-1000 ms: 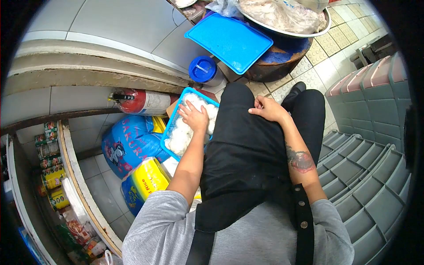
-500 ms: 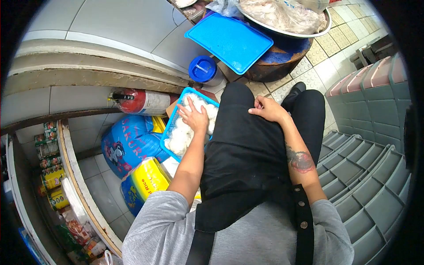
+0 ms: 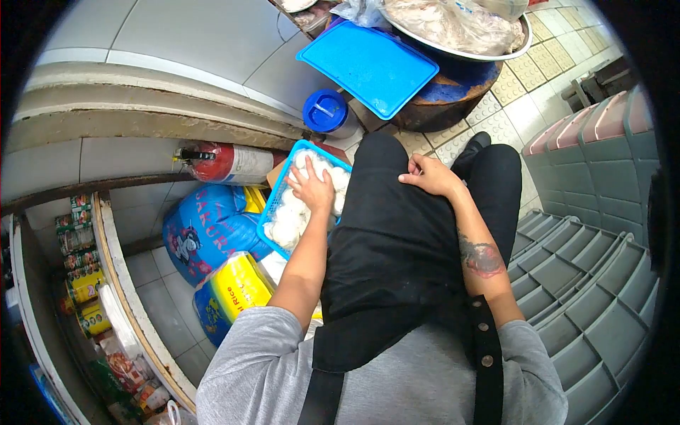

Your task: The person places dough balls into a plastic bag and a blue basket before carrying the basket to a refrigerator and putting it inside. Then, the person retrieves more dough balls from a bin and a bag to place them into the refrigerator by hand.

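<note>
Blue plastic enclosed a heap of white lumps in a basket just beside our left thigh. We laid our left hand on top of the heap, fingers spread apart and visibly clamped on nothing; what the rounded lumps were, we could not tell. We rested our right hand on our right thigh, fingers curled inward, though whether they met the palm or closed on anything was hidden from us.

On the basket's outer side, a blue sack lettered "SAKURA" bulged near a yellow rice bag, with a red fire extinguisher close to the wall. Ahead of us, a jug with a blue top stood near a flat blue lid, which lay partly over a worn, rounded drum. Above the drum, a wide bowl bore plastic bags of pale contents. Grey crates lined our right side, while cans and packets filled a low shelf on our left. We wore a black apron over a grey shirt.
</note>
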A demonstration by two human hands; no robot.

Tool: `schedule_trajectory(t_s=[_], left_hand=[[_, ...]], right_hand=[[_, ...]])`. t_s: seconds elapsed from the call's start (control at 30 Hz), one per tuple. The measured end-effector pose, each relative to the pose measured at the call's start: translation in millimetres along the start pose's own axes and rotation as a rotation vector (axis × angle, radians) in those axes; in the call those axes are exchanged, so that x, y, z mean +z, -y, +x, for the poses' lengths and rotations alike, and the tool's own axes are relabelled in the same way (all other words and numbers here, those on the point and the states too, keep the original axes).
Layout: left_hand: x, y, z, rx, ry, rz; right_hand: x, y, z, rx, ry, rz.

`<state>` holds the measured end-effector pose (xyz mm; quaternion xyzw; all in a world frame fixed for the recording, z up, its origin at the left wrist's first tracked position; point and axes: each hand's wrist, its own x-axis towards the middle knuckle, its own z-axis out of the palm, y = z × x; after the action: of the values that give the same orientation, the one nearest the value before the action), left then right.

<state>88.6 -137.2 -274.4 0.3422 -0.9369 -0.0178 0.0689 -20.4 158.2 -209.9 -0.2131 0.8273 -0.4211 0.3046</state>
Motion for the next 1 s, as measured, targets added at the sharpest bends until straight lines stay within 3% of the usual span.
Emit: schedule_trajectory(t_s=[1.0], left_hand=[[2.5, 0.3, 1.0, -0.003, -0.012, 0.017]], right_hand=[[0.3, -0.4, -0.3, -0.002, -0.009, 0.010]])
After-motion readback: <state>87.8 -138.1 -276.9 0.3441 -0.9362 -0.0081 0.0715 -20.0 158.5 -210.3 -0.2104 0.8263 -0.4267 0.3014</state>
